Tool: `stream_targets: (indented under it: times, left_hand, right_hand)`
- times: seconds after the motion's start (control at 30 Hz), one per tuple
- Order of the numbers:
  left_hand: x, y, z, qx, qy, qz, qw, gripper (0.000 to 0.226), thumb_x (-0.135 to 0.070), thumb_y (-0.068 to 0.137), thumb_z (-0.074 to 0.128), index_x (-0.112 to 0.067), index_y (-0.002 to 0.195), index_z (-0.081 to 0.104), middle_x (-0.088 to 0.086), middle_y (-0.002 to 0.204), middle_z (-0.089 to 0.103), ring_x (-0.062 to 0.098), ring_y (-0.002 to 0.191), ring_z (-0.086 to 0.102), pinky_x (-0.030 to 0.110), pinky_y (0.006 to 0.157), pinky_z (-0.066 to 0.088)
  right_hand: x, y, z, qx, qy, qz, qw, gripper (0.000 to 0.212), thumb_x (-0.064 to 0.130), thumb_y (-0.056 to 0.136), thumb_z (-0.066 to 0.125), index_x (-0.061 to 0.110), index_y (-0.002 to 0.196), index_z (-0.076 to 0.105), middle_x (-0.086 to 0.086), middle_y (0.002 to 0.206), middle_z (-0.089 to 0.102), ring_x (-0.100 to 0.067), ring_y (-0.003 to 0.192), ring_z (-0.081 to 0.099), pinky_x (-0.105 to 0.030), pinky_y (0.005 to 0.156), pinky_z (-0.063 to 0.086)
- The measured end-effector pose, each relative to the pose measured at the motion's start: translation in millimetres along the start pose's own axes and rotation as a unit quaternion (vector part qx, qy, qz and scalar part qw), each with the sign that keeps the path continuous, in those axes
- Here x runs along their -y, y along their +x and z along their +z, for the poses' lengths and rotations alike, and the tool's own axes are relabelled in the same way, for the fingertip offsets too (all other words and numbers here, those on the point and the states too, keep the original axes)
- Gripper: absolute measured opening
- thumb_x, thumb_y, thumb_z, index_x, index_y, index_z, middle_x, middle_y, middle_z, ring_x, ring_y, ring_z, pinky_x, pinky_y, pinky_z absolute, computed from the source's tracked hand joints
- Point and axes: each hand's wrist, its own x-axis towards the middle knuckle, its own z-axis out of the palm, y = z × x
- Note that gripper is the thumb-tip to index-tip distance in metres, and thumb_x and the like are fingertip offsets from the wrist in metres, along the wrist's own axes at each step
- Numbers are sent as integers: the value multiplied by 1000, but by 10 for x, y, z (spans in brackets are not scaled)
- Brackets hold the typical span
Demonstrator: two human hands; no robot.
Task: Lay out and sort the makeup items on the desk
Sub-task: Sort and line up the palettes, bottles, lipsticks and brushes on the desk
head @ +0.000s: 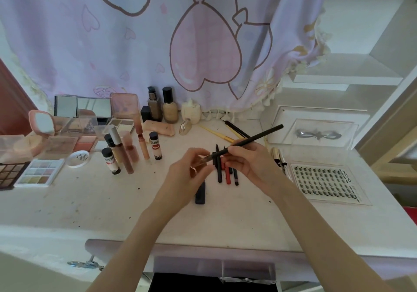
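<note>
1. Presently: long black brush (252, 138) held above the pencil row (225, 172), right hand (248, 158) fingers curled round the shaft.
2. Left hand (191, 167) fingers pinching the bristle end.
3. Advised: lower parallel beside the pencil row, release gently on the surface (112, 201).

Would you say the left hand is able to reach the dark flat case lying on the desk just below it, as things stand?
Probably not right away: the left hand is pinching the tip of the long black brush that the right hand grips. Once it lets go, the dark case lies just beneath it, uncovered.
</note>
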Motion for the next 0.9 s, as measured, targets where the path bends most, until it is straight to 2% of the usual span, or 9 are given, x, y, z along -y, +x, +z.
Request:
stream_targets:
  times: [0.2, 0.23, 0.3, 0.37, 0.43, 0.57, 0.7, 0.77, 0.9]
  left_hand:
    - [-15, 27, -115, -64, 32, -6, 997, 10, -11, 89, 58, -20, 92, 56, -19, 79, 58, -16, 72, 55, -1, 66, 38]
    - [-18, 43, -153, -63, 47, -5, 997, 10, -11, 89, 58, -20, 93, 57, -21, 79, 57, -14, 72, 56, -2, 67, 38]
    - [-60, 67, -207, -49, 74, -2, 996, 11, -13, 89, 58, -22, 94, 58, -24, 79, 55, -11, 73, 54, -3, 67, 37]
    - [-134, 85, -224, -33, 78, 13, 996, 13, -12, 88, 58, -25, 91, 58, -23, 78, 55, -11, 71, 53, -1, 66, 37]
    - [-210, 97, -224, -19, 83, 35, 996, 12, -14, 88, 58, -25, 89, 58, -20, 78, 56, -5, 70, 53, 1, 66, 38]
    - [-217, 149, -232, 30, 169, 91, 981, 11, -27, 92, 49, -20, 86, 54, -15, 73, 46, 1, 66, 45, 5, 65, 35]
    - [-219, 165, -184, 94, 207, 65, 972, 23, -34, 95, 34, -20, 78, 43, -11, 68, 40, 3, 61, 39, 10, 61, 35]
    - [-221, 152, -166, 115, 214, 34, 970, 27, -32, 98, 30, -24, 73, 40, -9, 67, 42, 4, 61, 40, 10, 59, 35]
    - [-166, 180, -287, 55, 178, -73, 980, 37, -35, 99, 25, -17, 76, 48, -2, 74, 52, 16, 75, 49, 21, 62, 34]
  right_hand:
    - [-16, -130, -31, -28, -264, -44, 963, 30, 24, 93, 54, 1, 77, 65, -9, 61, 67, -16, 48, 61, -21, 46, 47]
    - [-28, -153, -46, -50, -347, -117, 929, 33, 27, 93, 53, 2, 75, 65, -6, 60, 66, -15, 48, 60, -20, 47, 46]
    - [-38, -172, -73, -90, -524, -298, 792, 34, 37, 90, 51, 8, 80, 68, 0, 69, 67, -13, 63, 60, -21, 60, 46]
    - [-26, -159, -74, -63, -633, -377, 673, 36, 44, 86, 48, 15, 93, 68, 3, 87, 67, -14, 85, 58, -24, 76, 42]
    - [2, -152, -45, 7, -665, -311, 679, 36, 44, 91, 48, 18, 110, 64, 8, 96, 65, -11, 91, 57, -24, 82, 39]
    - [-20, -174, -69, 79, -593, -268, 755, 27, 29, 96, 47, 17, 109, 67, 18, 72, 56, 3, 54, 46, -14, 55, 35]
    - [-21, -212, -126, 18, -659, -365, 657, 33, 37, 90, 45, 20, 94, 73, 13, 70, 67, 11, 53, 39, -2, 49, 18]
    - [15, -224, -201, 3, -688, -391, 612, 34, 37, 88, 43, 22, 90, 73, 13, 63, 65, 5, 47, 45, -1, 49, 21]
    - [214, -225, -510, -23, -701, -347, 623, 28, 35, 91, 48, 20, 98, 71, 11, 71, 60, -6, 56, 53, -6, 50, 27]
